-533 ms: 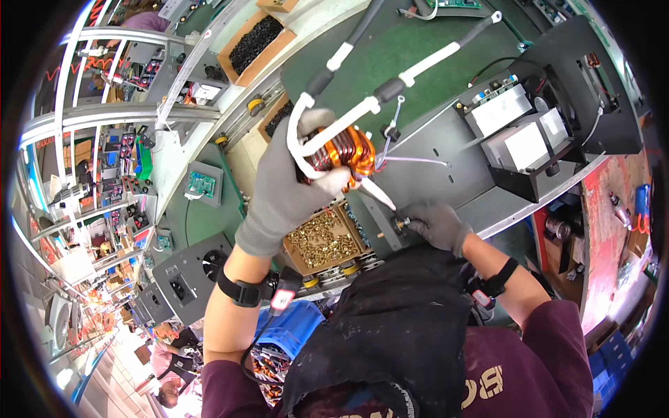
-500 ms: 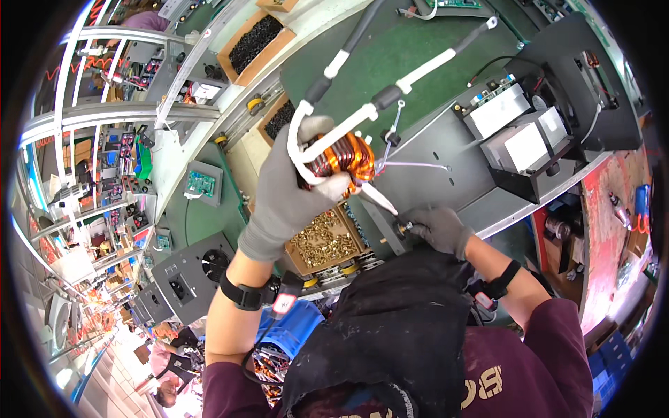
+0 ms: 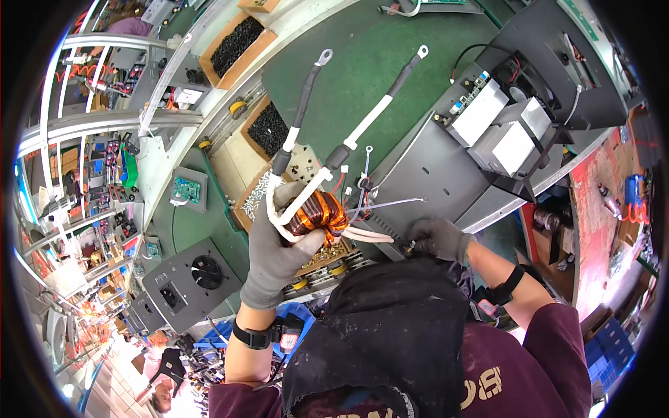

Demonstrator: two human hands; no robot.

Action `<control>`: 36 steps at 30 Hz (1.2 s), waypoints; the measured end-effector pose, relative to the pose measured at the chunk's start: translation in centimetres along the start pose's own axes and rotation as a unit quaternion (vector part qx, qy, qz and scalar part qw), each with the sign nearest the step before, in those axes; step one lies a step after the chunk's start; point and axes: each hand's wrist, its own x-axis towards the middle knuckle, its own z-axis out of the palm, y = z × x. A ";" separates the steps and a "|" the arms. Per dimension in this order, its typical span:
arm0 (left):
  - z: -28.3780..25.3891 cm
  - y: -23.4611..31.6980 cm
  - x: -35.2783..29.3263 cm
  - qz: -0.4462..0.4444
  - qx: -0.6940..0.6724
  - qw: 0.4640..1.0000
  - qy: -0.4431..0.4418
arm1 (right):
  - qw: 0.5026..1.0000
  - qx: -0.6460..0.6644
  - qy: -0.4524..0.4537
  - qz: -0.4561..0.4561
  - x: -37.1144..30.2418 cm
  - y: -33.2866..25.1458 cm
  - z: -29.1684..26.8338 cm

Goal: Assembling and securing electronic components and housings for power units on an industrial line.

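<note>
A: From the head camera, what's the surface like?

B: A green work surface [image 3: 348, 80], with a grey metal chassis [image 3: 418, 171] to the right carrying white-topped blocks [image 3: 519, 143]. Towards the left edge there's a box of black parts [image 3: 237, 43], a green circuit board [image 3: 187, 188] and a dark panel [image 3: 182, 291] with a round fan.

A: And the room?

B: Pale metal rails at the left, a red bench [image 3: 592, 209] at the right, and a co-worker [image 3: 162, 376] in pink and black at lower left.

A: How are the arms set?

B: The left forearm rises from the lower edge, nearly straight up. The right slants in from the lower right, towards the middle. Both wear black straps.

A: The hands?

B: The left hand [image 3: 275, 254], grey-gloved, curls around a copper coil [image 3: 315, 214], thumb in front. That coil sits near the chassis's left end, two lugged cables [image 3: 371, 120] reaching up over the green.

A: The right?

B: The right hand [image 3: 440, 240] is bunched, fingertips pinching a small metal piece [image 3: 410, 246] just beyond the coil's white leads [image 3: 373, 236]. Its exact shape I can't tell.
</note>
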 end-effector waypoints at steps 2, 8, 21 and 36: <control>0.2 0.2 0.0 -0.011 -0.008 1.000 -0.001 | 0.999 -0.029 -0.016 0.015 0.3 -0.2 -0.1; 0.9 1.4 -0.1 -0.029 -0.011 1.000 -0.006 | 0.987 -0.110 0.044 0.107 0.8 -0.6 1.5; 1.3 2.0 -1.0 0.004 0.056 0.998 -0.029 | 0.991 -0.115 0.066 0.012 0.0 -0.3 1.0; 2.6 5.0 -0.9 0.042 0.116 0.981 -0.151 | 0.888 -0.159 0.318 -0.293 -10.3 -11.3 -5.9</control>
